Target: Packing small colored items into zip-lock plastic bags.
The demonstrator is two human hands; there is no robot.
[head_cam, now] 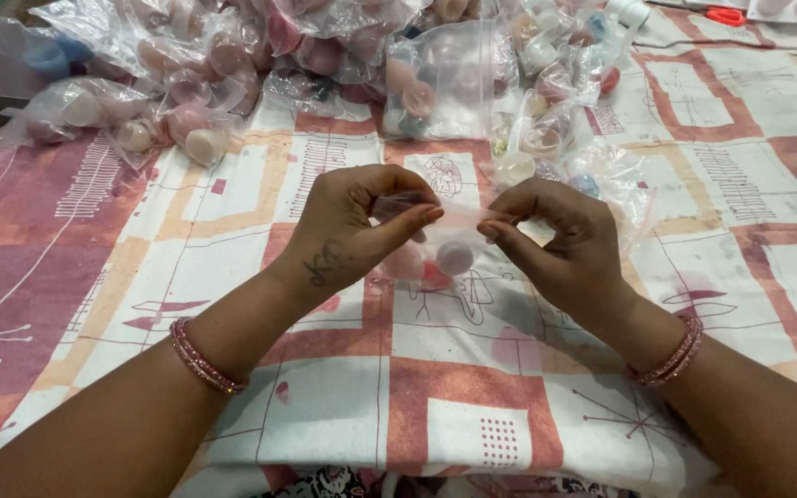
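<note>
Pinching the top edge of a small clear plastic zip bag [443,242] at centre, left hand [352,226] and right hand [560,235] each pressed on it, above the patterned pink-and-white cloth [472,406]. Best pressed evenly along the seal, keeping the small pink round pieces [431,263] low inside. Heaped far behind: more clear filled bags [325,55].

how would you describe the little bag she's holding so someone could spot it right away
Start at the patterned cloth spread under everything, then find the two hands meeting at its middle. Pinched between the left hand and right hand is a small clear bag of a few pinkish round pieces. Unlike the heaped bags behind, it is lifted and alone.
</note>
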